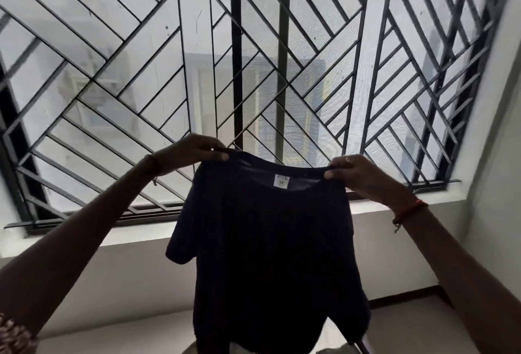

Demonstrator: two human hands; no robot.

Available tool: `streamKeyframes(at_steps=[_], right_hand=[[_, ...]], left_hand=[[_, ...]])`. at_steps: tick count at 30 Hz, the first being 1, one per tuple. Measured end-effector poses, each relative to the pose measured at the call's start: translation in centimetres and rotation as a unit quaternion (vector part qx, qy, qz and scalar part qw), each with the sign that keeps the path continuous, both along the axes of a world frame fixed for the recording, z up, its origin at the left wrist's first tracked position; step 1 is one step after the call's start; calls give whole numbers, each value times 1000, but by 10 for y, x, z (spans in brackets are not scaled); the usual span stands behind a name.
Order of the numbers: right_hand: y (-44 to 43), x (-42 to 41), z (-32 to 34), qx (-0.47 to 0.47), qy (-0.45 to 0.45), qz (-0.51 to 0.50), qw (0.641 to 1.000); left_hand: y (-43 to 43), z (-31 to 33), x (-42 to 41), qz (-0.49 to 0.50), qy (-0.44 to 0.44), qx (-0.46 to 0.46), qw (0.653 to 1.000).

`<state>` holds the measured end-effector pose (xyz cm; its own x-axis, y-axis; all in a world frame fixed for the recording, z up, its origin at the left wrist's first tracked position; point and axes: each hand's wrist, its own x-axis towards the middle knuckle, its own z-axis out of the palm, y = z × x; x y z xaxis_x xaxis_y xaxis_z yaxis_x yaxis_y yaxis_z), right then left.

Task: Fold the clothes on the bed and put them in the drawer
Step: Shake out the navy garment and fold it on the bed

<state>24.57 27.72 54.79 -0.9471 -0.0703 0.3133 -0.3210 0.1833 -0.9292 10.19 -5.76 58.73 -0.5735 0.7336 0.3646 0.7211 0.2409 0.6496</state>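
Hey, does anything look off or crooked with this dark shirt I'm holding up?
Nothing really stands out. The dark shirt hangs by its neckline, pinched by the left hand and right hand; the left sits slightly higher, so it tilts a little. No tears show.

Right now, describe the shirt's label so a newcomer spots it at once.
Find the barred window. Before it, the left hand and right hand hold up a dark T-shirt. Just inside its neckline sits the label, the only white patch on it.
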Motion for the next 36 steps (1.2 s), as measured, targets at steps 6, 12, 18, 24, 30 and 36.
streamKeyframes(at_steps=[6, 12, 18, 24, 30, 36], right_hand=[[9, 4, 23, -39, -29, 97, 994], [-5, -45, -24, 171, -32, -238, 955], [-52, -62, -65, 149, -4, -330, 932], [-84, -67, -64, -81, -40, -195, 977], [-91, -66, -54, -148, -41, -106, 983], [-89, -65, -52, -85, 0, -82, 993]], left_hand=[[-2, 8, 12, -63, -91, 38, 993], [32, -58, -7, 123, -144, 1, 982], [74, -100, 23, 109, -248, 124, 955], [91, -92, 45, -8, -217, 119, 969], [90, -89, 37, -28, -176, 116, 977], [88, -87, 30, 3, -209, 143, 967]])
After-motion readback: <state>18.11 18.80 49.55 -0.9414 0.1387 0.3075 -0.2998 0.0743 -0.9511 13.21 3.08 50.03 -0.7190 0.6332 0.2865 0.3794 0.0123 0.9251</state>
